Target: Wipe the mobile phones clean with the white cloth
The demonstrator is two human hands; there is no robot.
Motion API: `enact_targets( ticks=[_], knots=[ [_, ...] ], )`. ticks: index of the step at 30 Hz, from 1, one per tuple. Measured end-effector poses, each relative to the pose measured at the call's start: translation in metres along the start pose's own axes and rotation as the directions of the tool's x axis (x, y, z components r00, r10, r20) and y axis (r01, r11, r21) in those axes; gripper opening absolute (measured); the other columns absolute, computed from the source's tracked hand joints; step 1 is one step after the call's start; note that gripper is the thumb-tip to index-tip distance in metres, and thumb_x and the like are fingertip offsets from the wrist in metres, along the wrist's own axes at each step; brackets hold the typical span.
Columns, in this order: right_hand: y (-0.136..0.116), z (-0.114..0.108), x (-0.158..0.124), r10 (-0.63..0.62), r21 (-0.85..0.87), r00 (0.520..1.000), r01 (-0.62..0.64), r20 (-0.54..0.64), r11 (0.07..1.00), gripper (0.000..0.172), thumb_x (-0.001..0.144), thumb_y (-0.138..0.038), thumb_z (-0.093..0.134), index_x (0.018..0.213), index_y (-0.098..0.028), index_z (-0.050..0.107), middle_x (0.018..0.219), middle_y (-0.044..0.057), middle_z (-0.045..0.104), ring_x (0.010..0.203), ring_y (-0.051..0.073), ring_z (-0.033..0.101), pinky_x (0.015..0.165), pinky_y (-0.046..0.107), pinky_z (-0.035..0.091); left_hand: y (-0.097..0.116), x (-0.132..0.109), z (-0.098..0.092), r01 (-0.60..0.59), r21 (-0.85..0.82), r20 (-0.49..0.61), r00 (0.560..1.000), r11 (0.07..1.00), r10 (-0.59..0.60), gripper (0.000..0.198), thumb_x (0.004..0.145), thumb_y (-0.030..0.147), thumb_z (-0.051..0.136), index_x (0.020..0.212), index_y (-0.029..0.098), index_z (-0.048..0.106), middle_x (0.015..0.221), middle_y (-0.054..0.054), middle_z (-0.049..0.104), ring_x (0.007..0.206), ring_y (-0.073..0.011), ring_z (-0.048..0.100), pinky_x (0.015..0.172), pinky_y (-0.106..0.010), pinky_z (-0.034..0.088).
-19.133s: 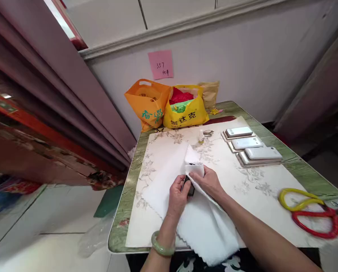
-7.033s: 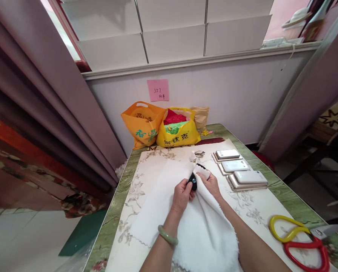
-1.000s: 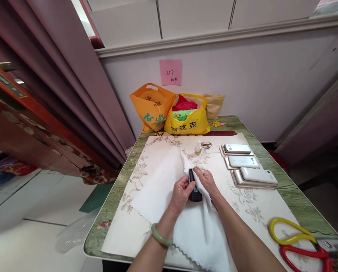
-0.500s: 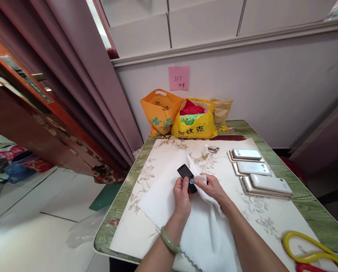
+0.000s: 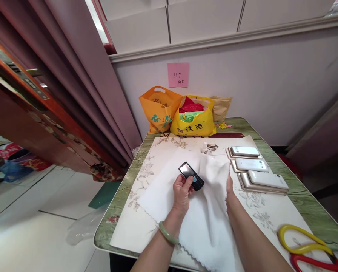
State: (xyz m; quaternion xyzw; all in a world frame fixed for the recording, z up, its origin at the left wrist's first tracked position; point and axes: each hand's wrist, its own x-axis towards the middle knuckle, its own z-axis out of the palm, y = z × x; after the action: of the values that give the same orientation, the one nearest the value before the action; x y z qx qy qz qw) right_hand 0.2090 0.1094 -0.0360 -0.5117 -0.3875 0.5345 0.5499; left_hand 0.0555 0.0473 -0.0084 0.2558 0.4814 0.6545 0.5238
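Observation:
A small black keypad phone [image 5: 197, 183] with a round blue button is gripped by my left hand [image 5: 182, 192], thumb on its front near that button. Its screen faces up and catches light. A green bangle circles my left wrist. The white cloth [image 5: 211, 211] lies under the phone and spreads down to the table's front. On the right, my right hand [image 5: 229, 186] is behind the raised part of the cloth and touches it. The cloth covers its fingers, so their pose is hidden. My right hand is apart from the phone.
Several phones [image 5: 268, 179] lie in stacked pairs at right. Scissors [image 5: 304, 245] with yellow and red handles rest at the near right corner. A small white bottle [image 5: 204, 147] and glasses [image 5: 212, 146] are beyond the cloth. Orange [image 5: 160, 109] and yellow bags [image 5: 193, 126] stand at the back.
My right hand has moved right, off the phone, and the cloth now covers its fingers. The cloth's upper part has spread rightward. In my left hand the phone has shifted slightly right and turned.

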Motion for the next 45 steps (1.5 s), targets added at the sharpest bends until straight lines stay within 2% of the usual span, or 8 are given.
enact_targets(
  ticks=[3,9,16,20,27,33,39,45],
  knots=[
    [-0.005,0.015,-0.011,0.076,0.079,0.992,-0.084,0.104,0.993,0.065,0.075,-0.078,0.045,0.085,-0.018,0.068,0.068,0.008,0.066,0.056,0.022,0.058,0.051,0.033,0.047,-0.002,0.001,0.0,-0.004,0.048,0.027,1.0,0.999,0.003,0.036,0.066,0.04,0.078,0.083,0.016,0.058,0.059,0.006,0.054,0.043,-0.0048,0.044,0.039,-0.018,0.03],
    [-0.02,0.035,-0.026,0.007,-0.084,0.891,0.035,0.454,0.996,0.04,0.074,-0.055,0.066,0.087,-0.017,0.07,0.068,0.002,0.064,0.052,0.016,0.055,0.048,0.027,0.043,-0.007,-0.003,-0.002,-0.067,0.168,0.101,0.994,0.983,0.051,0.032,0.065,0.036,0.077,0.082,0.017,0.058,0.055,0.005,0.054,0.043,-0.0085,0.046,0.042,-0.022,0.04],
    [-0.017,0.028,-0.022,-0.093,-0.215,0.883,0.212,0.459,0.953,0.037,0.078,-0.052,0.064,0.073,-0.015,0.068,0.061,0.0,0.06,0.055,0.014,0.051,0.052,0.024,0.041,-0.001,-0.004,0.0,0.031,0.169,0.088,0.995,0.985,-0.046,0.045,0.079,0.06,0.06,0.095,0.018,0.054,0.047,0.004,0.055,0.033,-0.0133,0.049,0.031,-0.023,0.036],
    [-0.016,0.027,-0.023,-0.027,-0.213,0.864,0.154,0.502,0.965,0.041,0.081,-0.056,0.059,0.073,-0.016,0.065,0.058,0.0,0.06,0.053,0.015,0.051,0.051,0.025,0.041,-0.003,-0.001,0.001,0.038,0.048,-0.002,0.999,0.998,-0.038,0.049,0.077,0.066,0.058,0.088,0.019,0.053,0.046,0.004,0.054,0.033,-0.0122,0.049,0.031,-0.021,0.034],
    [-0.017,0.022,-0.019,-0.014,-0.232,0.839,0.167,0.544,0.958,0.044,0.08,-0.057,0.061,0.087,-0.014,0.07,0.079,0.003,0.067,0.071,0.019,0.058,0.063,0.026,0.044,0.0,0.002,-0.002,-0.004,-0.233,-0.171,0.985,0.973,-0.037,0.044,0.075,0.055,0.067,0.092,0.017,0.053,0.066,-0.001,0.065,0.047,-0.0121,0.059,0.042,-0.022,0.045],
    [-0.017,0.022,-0.018,-0.014,-0.231,0.837,0.167,0.547,0.959,0.046,0.082,-0.056,0.06,0.101,-0.015,0.069,0.089,0.005,0.07,0.081,0.024,0.061,0.071,0.03,0.047,0.002,0.001,-0.002,-0.016,-0.268,-0.156,0.987,0.963,-0.027,0.044,0.074,0.046,0.072,0.101,0.019,0.052,0.079,-0.004,0.069,0.058,-0.0147,0.065,0.056,-0.027,0.053],
    [-0.021,0.025,-0.019,-0.156,-0.183,0.843,0.285,0.515,0.941,0.051,0.082,-0.051,0.062,0.123,-0.02,0.058,0.11,0.007,0.067,0.101,0.026,0.059,0.09,0.036,0.044,0.006,-0.001,-0.002,0.003,-0.254,-0.018,1.0,0.967,-0.008,0.039,0.074,0.037,0.073,0.101,0.017,0.054,0.089,-0.006,0.069,0.066,-0.0162,0.068,0.062,-0.029,0.054],
    [-0.014,0.021,-0.014,-0.12,-0.215,0.924,0.208,0.363,0.954,0.047,0.085,-0.061,0.052,0.091,-0.016,0.065,0.079,0.003,0.065,0.076,0.021,0.056,0.071,0.03,0.044,0.003,-0.002,-0.003,0.039,-0.113,0.064,0.997,0.993,-0.032,0.035,0.07,0.033,0.074,0.093,0.015,0.054,0.072,-0.001,0.066,0.056,-0.0143,0.064,0.054,-0.026,0.052]
  ],
)
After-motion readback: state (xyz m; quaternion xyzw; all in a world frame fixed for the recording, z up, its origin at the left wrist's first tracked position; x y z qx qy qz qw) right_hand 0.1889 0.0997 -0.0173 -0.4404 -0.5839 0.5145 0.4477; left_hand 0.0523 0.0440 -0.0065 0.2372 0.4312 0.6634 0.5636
